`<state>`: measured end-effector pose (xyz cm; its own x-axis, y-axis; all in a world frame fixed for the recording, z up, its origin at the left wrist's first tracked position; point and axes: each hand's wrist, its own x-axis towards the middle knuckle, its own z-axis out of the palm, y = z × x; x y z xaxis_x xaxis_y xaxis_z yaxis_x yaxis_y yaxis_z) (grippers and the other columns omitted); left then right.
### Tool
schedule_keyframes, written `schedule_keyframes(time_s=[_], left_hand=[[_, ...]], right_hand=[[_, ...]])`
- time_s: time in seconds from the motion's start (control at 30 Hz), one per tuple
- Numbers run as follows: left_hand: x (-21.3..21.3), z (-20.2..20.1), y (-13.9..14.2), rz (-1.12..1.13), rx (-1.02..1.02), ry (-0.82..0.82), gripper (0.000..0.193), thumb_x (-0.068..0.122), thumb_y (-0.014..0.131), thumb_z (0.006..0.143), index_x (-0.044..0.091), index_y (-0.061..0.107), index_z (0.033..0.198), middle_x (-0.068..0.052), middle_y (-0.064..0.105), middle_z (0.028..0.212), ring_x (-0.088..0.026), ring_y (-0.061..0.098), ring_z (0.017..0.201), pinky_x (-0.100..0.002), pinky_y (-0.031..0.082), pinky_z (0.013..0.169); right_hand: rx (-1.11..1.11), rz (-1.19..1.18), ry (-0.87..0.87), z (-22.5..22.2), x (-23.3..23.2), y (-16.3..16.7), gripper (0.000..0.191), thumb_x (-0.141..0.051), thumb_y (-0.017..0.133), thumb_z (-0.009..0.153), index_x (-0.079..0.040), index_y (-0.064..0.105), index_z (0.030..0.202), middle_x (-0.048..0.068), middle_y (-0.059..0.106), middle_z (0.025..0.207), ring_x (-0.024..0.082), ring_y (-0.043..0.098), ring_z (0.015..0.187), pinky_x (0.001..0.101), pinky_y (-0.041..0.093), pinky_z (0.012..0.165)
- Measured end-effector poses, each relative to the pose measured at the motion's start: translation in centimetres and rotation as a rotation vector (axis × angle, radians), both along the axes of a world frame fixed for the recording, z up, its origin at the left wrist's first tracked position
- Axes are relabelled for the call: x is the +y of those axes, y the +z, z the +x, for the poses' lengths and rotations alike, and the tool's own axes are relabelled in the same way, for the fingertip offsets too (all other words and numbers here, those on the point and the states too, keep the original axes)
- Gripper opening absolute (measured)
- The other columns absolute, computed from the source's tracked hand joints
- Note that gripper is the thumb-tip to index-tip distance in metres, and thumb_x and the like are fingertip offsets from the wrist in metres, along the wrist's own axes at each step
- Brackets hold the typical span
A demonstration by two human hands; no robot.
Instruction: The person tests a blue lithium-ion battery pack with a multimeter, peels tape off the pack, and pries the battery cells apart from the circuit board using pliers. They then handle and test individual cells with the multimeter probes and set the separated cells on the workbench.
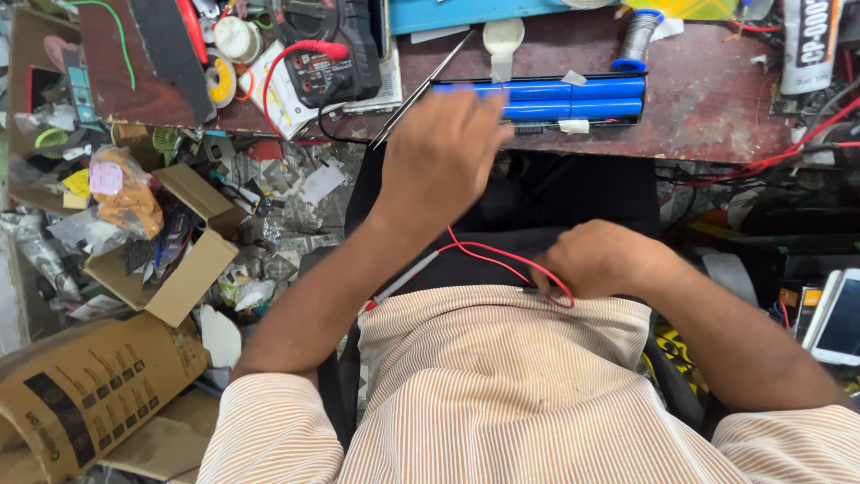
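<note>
While the person sat close to the bench, things stood like this:

Left hand: the left hand [443, 157] was stretched out toward the far side, fingers loose and holding nothing. It looked blurry. Its fingertips were just beside the blue battery pack [555, 99].

Right hand: the right hand [596, 260] was closed near the person's belly. It pinched the red wire [502, 260] and what looked like a thin probe.

Battery pack: it was a row of long blue cells. It lay on the brown bench [708, 99], far from the person and a bit to the right.

Meter: the black meter [327, 49] sat on the far left of the bench, and a red lead was plugged into it.

Other things: a roll of solder wire [638, 36] stood beyond the pack. An open cardboard box [184, 269] lay on the floor at the left.

Step in hand: it looked like the reach for the pack, with the probe kept ready.

Next move: it seemed to call for a steady grip on the pack and a careful touch with the probe tip.
</note>
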<state>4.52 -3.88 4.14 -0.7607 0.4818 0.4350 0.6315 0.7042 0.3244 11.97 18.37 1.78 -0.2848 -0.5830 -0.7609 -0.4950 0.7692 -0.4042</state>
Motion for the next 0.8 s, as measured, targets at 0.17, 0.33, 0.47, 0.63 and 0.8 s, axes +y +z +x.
schedule_keyframes(time_s=[0.17, 0.33, 0.47, 0.63, 0.8], left_hand=[[2.1, -3.7, -1.3, 0.121, 0.037, 0.134, 0.045, 0.037, 0.081, 0.085, 0.003, 0.069, 0.113, -0.007, 0.063, 0.097, -0.027, 0.057, 0.097, -0.042, 0.046, 0.081], [1.8, -4.1, -2.7, 0.224, 0.050, 0.090, 0.020, 0.028, 0.083, 0.088, 0.011, 0.073, 0.094, 0.001, 0.061, 0.094, -0.024, 0.055, 0.098, -0.042, 0.042, 0.083], [1.4, -4.2, -3.3, 0.220, 0.110, -0.032, 0.014, 0.017, 0.078, 0.093, 0.008, 0.070, 0.100, -0.003, 0.059, 0.094, -0.024, 0.056, 0.096, -0.041, 0.043, 0.083], [1.2, -4.4, -3.3, 0.168, 0.208, -0.080, 0.015, 0.003, 0.070, 0.091, 0.004, 0.068, 0.105, -0.005, 0.057, 0.091, -0.023, 0.057, 0.089, -0.037, 0.046, 0.079], [1.3, -4.4, -3.3, 0.129, 0.261, -0.072, 0.009, 0.005, 0.070, 0.092, 0.005, 0.066, 0.100, -0.006, 0.056, 0.087, -0.022, 0.058, 0.083, -0.036, 0.048, 0.077]], right_hand=[[0.145, 0.077, -0.139, -1.2, 0.4, 0.9, 0.039, -0.040, 0.073, 0.079, -0.026, 0.066, 0.115, 0.007, 0.075, 0.082, 0.032, 0.073, 0.079, 0.0458, 0.058, 0.070], [0.453, -0.096, -0.264, -2.2, 1.6, 1.8, 0.021, -0.041, 0.069, 0.092, -0.021, 0.072, 0.098, 0.005, 0.074, 0.082, 0.031, 0.072, 0.072, 0.0454, 0.055, 0.061], [0.817, -0.561, -0.494, -2.4, 2.2, 2.8, 0.009, -0.027, 0.074, 0.094, -0.019, 0.074, 0.097, 0.003, 0.073, 0.082, 0.027, 0.071, 0.075, 0.0411, 0.055, 0.065], [1.302, -0.571, -0.454, -4.6, 3.2, 3.8, 0.033, -0.034, 0.085, 0.104, -0.008, 0.070, 0.119, 0.006, 0.069, 0.117, 0.029, 0.063, 0.117, 0.0421, 0.051, 0.102], [1.281, -0.527, -0.413, -6.4, 3.0, 2.2, 0.056, -0.041, 0.089, 0.092, -0.004, 0.068, 0.129, 0.008, 0.068, 0.130, 0.031, 0.058, 0.128, 0.0456, 0.046, 0.106]])
